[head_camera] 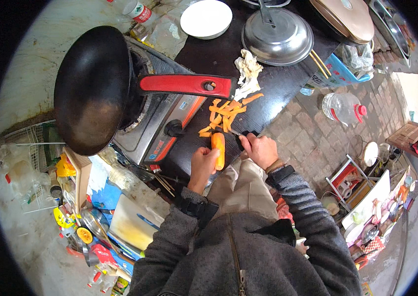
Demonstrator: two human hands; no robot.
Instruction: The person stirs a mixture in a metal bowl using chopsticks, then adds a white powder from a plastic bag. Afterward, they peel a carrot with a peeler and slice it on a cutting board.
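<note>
My left hand (203,165) grips a peeled orange carrot (218,144) by its near half, with the far end pointing away from me. My right hand (262,149) is closed around the handle of a peeler or small knife; its blade (233,131) reaches left, close to the carrot's far end. Which tool it is, I cannot tell. Just beyond lies a loose pile of orange carrot peelings (226,113) on the dark tabletop (272,86). A crumpled whitish scrap (248,72) lies behind the peelings.
Left of my hands, a black wok (90,92) with a red handle (185,84) sits on a gas stove (146,137). A white bowl (206,18) and a steel lid (279,35) stand at the back. A plastic jug (342,107) is on the brick floor (294,125).
</note>
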